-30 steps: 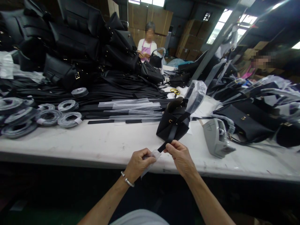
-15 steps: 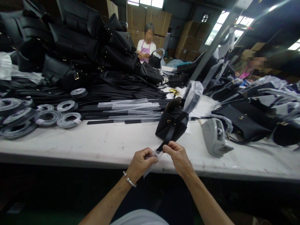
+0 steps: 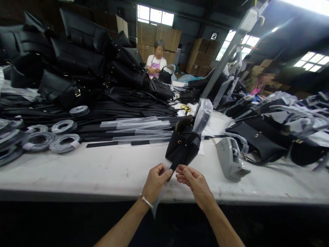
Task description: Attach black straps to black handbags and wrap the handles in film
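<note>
A small black handbag (image 3: 183, 140) with gold fittings stands near the table's front edge, a clear plastic wrap (image 3: 203, 116) around its upper handle. From its front a black strap (image 3: 177, 161) runs down towards me. My left hand (image 3: 156, 180) pinches the strap's end together with a thin plastic sleeve (image 3: 157, 202), whose loose part hangs below the fingers. Beside the strap is my right hand (image 3: 191, 178), its fingers loosely stretched and apart from the thumb, apparently holding nothing. Whether its fingertips touch the strap I cannot tell.
Plastic-wrapped straps (image 3: 136, 127) lie behind, with coiled straps (image 3: 64, 142) at left and a pile of black bags (image 3: 77, 55) beyond. Right of the handbag stands a grey tape dispenser (image 3: 228, 159); more bags (image 3: 262, 133) lie past it. A co-worker (image 3: 156, 63) is across the table.
My right hand has let go of the strap and its fingers have opened. The strap's end has slid further into the sleeve at my left hand. The whole view has tilted up slightly.
</note>
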{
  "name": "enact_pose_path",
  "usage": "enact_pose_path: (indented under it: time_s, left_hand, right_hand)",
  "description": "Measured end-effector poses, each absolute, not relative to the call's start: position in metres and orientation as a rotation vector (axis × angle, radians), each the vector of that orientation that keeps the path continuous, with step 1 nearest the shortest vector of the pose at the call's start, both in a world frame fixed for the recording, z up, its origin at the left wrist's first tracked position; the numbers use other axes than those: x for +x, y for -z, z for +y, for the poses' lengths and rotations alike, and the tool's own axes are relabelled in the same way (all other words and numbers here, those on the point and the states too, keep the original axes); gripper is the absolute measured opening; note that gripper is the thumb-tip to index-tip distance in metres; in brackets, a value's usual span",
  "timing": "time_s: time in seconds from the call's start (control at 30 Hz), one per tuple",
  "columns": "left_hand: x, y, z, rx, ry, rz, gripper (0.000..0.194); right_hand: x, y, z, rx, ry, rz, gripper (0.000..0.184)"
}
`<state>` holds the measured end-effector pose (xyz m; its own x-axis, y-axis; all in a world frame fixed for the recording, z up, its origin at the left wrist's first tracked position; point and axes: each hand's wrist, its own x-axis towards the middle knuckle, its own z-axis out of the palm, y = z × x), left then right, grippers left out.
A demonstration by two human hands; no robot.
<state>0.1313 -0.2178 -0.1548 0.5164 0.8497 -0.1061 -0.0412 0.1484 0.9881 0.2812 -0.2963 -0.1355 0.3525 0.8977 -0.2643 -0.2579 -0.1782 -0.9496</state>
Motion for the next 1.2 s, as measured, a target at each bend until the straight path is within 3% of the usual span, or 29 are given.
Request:
enact_pose_path:
  time_s: [0.27, 0.43, 0.77, 0.97, 1.2]
  left_hand:
    - [0.152, 0.148, -0.184, 1.45, -0.644, 0.742, 0.035]
    - [0.156, 0.144, -0.179, 1.487, -0.753, 0.815, 0.021]
    - [0.17, 0.134, -0.173, 1.217, -0.791, 0.664, 0.034]
    - [0.161, 0.14, -0.17, 1.278, -0.743, 0.688, 0.03]
    - [0.186, 0.121, -0.165, 1.518, -0.918, 0.842, 0.023]
  right_hand:
    - [0.301, 0.131, -0.294, -1.463, -1.135, -0.596, 0.048]
    - [0.298, 0.132, -0.293, -1.503, -1.177, -0.602, 0.046]
    - [0.269, 0.13, -0.267, -1.352, -1.068, -0.508, 0.035]
    - [0.278, 0.122, -0.261, -1.367, -1.019, -0.487, 0.039]
    - [0.287, 0.104, -0.25, -1.382, -0.958, -0.462, 0.042]
